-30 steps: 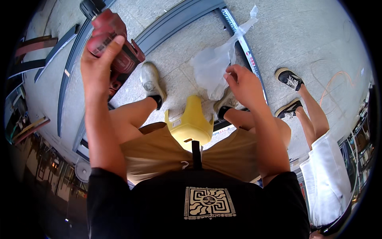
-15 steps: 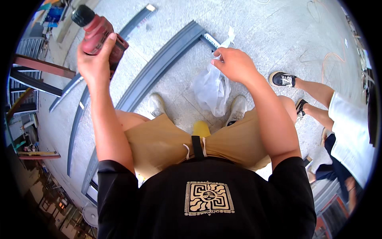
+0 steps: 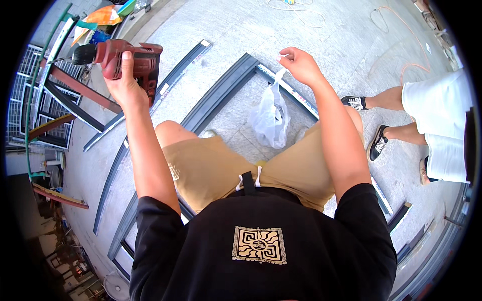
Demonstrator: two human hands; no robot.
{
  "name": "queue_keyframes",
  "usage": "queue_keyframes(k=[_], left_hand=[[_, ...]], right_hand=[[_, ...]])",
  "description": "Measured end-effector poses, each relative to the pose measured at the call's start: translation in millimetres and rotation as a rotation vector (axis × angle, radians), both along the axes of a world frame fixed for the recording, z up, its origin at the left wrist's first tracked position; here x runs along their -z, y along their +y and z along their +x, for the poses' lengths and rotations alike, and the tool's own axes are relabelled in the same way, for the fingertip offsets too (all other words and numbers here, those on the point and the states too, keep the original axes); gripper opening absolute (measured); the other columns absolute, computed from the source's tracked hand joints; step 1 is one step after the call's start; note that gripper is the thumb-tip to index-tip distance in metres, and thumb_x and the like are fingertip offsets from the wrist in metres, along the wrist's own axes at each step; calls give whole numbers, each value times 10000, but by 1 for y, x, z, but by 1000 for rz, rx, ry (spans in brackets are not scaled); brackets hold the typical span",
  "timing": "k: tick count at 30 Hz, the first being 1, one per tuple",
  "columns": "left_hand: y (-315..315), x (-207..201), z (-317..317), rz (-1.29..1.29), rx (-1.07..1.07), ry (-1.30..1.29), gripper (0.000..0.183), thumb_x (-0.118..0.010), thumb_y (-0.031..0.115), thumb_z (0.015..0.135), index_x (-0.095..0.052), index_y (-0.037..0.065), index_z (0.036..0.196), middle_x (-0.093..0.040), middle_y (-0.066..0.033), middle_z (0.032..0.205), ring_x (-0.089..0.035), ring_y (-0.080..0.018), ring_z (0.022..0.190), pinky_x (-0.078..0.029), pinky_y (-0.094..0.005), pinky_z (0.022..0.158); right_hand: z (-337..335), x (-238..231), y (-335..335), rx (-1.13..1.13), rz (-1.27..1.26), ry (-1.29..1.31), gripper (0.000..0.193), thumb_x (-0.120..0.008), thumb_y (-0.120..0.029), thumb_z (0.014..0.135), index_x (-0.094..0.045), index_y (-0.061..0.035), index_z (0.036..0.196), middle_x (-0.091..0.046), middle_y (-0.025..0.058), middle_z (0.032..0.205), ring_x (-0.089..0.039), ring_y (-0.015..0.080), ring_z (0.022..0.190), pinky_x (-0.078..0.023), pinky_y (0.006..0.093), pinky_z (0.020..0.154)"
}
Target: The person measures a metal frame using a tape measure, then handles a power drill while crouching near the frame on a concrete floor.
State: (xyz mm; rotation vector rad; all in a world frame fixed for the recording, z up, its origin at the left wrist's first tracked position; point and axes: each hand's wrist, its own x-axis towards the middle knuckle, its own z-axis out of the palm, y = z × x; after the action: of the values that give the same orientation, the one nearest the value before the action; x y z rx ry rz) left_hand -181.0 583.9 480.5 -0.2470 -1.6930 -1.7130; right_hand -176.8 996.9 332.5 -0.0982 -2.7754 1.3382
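Observation:
My left hand [image 3: 128, 85] is wrapped around a red cordless drill [image 3: 131, 60], raised at the upper left. Its black chuck, with a thin bit in it, points left. My right hand [image 3: 302, 66] is closed, thumb and fingers pinched together, at the upper middle. From its fingers hangs a white translucent plastic bag [image 3: 271, 118] by its twisted handles. What lies inside the bag is too blurred to name. Behind the bag, a dark grey metal frame [image 3: 221, 93] lies on the floor, its corner beyond my knees.
Another person's legs, in dark sneakers [image 3: 377, 145], stand at the right. More metal profiles [image 3: 108, 185] lie at the left, near stacked frames and gratings [image 3: 25, 100]. An orange cable [image 3: 401, 30] curls across the concrete floor at the far right.
The drill has turned so its chuck points left rather than up and left. My right hand has risen slightly, and the bag now hangs below it. The view has shifted.

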Motion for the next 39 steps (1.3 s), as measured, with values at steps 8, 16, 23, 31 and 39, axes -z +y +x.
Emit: queue_keyframes(k=[8,16,23,31,39], left_hand=[[-3,-43,-3,357,273,44,458,-688,398,1013,-600,87,1337,-687,-76,1273,-644,-269,1210,-476,-487,1097],[61,-22,13,766,715,-173,561,-672,547,991,-584,87,1301,-680,-66,1167,-663,-200,1074,-530,-378,984],[41,-22,57,480,493,57,390,-672,345,992,-599,25,1201,-689,-108,1090,-664,-217,992,-565,-404,891],[-74,33,192,-205,-339,-383,621,-749,386,917,-563,-37,1332,-650,-248,1301,-621,-374,1260,-475,-433,1072],[-195,254,409,-41,-1621,-1414,1041,-871,387,743,-339,0,1551,-360,-298,1566,-363,-461,1452,-301,-506,1221]], right_hand=[[0,-26,-39,-216,-146,6,545,-761,-404,924,-669,-48,1326,-748,164,1186,-725,272,1078,-558,383,943],[38,-82,-141,-769,-608,132,935,-766,-435,916,-294,-58,1629,-447,190,1582,-432,341,1467,-351,515,1201],[36,-78,-220,-680,-996,-111,294,-701,-150,1016,-614,-24,1267,-645,37,1101,-577,120,903,-483,324,828],[38,-85,-250,-970,-1287,-237,688,-625,-396,1052,-347,-65,1587,-530,67,1419,-524,165,1026,-551,413,917],[33,-126,-253,-1054,-1606,-308,819,-701,-329,1008,-245,-21,1615,-508,62,1322,-502,165,973,-511,368,896]])
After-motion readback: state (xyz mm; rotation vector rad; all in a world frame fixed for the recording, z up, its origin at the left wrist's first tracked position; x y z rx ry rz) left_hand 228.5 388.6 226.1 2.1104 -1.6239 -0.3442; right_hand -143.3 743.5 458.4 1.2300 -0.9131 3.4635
